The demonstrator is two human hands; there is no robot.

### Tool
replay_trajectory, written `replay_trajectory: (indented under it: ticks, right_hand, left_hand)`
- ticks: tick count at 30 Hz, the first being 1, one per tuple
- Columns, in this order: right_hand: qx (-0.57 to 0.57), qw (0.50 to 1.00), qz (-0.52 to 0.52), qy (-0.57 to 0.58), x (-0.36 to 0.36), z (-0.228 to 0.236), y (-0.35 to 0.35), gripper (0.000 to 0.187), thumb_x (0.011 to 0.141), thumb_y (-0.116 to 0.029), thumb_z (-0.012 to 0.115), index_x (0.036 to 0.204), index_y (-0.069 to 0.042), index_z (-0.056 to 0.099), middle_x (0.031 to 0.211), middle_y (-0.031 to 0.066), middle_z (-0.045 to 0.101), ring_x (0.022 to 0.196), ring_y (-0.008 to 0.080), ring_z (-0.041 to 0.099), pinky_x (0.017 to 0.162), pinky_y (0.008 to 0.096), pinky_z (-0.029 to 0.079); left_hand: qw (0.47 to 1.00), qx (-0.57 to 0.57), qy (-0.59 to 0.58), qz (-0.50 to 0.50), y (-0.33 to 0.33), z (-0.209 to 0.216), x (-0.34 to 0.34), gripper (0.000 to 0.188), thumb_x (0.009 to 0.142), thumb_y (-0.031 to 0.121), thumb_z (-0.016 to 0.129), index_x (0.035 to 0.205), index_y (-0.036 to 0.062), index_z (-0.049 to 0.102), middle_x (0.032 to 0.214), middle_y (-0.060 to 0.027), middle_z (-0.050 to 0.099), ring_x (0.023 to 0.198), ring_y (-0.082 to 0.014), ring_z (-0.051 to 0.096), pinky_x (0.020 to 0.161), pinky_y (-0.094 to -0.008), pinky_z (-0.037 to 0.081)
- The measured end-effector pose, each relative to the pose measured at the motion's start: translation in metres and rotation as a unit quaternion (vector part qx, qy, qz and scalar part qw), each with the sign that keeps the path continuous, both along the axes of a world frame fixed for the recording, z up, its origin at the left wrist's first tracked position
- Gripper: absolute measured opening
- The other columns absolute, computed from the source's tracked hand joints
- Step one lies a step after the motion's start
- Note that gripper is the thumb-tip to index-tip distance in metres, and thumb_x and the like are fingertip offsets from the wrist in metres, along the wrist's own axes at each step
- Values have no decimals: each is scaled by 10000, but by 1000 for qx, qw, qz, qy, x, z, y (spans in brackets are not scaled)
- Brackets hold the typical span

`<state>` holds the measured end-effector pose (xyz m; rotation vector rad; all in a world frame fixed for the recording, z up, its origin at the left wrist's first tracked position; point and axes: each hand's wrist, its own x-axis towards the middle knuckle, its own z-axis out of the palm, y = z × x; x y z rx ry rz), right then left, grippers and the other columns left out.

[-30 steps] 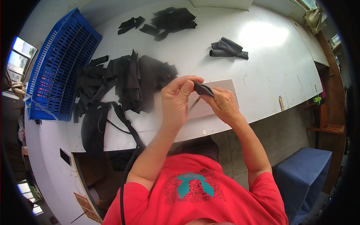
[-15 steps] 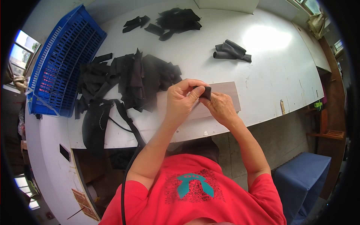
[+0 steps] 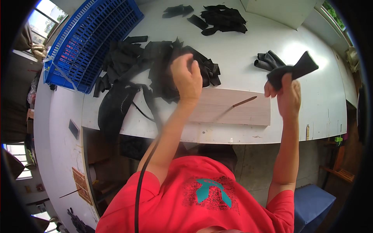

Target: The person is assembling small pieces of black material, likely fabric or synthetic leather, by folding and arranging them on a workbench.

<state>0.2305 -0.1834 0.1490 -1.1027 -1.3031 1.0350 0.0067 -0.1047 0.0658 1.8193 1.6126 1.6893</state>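
My right hand (image 3: pixel 289 95) is closed on a black fabric piece (image 3: pixel 293 72), narrow in the middle and flared at its far end. It is raised over the right side of the table, close to several rolled black pieces (image 3: pixel 268 61). My left hand (image 3: pixel 187 77) reaches over a big heap of black fabric pieces (image 3: pixel 128 58); its thumb and forefinger look apart, with nothing visible between them, though motion blurs it. Between the hands lies a pale wooden board (image 3: pixel 217 105). A thin brown pointed rod (image 3: pixel 244 101) shows above it.
A blue plastic basket (image 3: pixel 93 42) leans at the left. More black pieces (image 3: pixel 223 19) lie at the table's far side. A black cable (image 3: pixel 142 182) runs past my left arm. At lower right stands a blue covered box (image 3: pixel 312 204).
My hands have parted. The right one has carried the black fabric piece to the right, while the left has let go and moved to the heap. The view has shifted, and the pointed rod now shows.
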Motion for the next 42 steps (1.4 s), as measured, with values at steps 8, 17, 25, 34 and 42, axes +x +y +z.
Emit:
replay_trajectory:
  ticks: [8, 17, 25, 34, 42]
  right_hand:
    - [-29, 952, -288, -101, -24, -42, -58, 386, 912, -270, 366, 777, 32, 564, 536, 10, 462, 505, 71, 409, 503, 206, 323]
    - [-233, 846, 74, 473, -112, -67, -68, 335, 838, -300, 545, 989, -2, 534, 871, 35, 572, 787, 126, 538, 679, 273, 450]
    - [-240, 808, 36, 536, -100, -77, -69, 228, 802, -201, 604, 948, -31, 558, 907, 56, 601, 815, 137, 566, 731, 287, 464]
    - [-261, 783, 46, 562, -100, -74, -80, 277, 804, -273, 592, 956, -45, 552, 898, 63, 601, 787, 147, 562, 668, 258, 435]
    - [-269, 758, 25, 594, -96, -79, -82, 248, 828, -244, 560, 973, -44, 537, 893, 52, 592, 800, 145, 557, 682, 274, 446]
  left_hand:
    - [960, -155, 149, 178, 31, -21, -53, 108, 673, 143, 625, 740, 60, 609, 795, -93, 590, 828, -294, 513, 693, -395, 402]
    - [795, -413, -273, -350, -77, 51, -27, 86, 757, 53, 634, 758, -17, 585, 674, -44, 599, 600, -58, 547, 565, -174, 448]
    - [703, -404, -473, -343, -117, 43, -23, 282, 828, 218, 507, 964, -27, 546, 813, -48, 587, 640, -94, 501, 486, -199, 356]
    - [676, -453, -458, -359, -131, 29, -32, 174, 765, 70, 551, 911, -24, 563, 762, -58, 585, 629, -96, 536, 499, -206, 417]
    - [653, -447, -479, -380, -133, 23, -32, 128, 797, 65, 578, 902, -9, 574, 742, -56, 595, 635, -99, 558, 482, -196, 421]
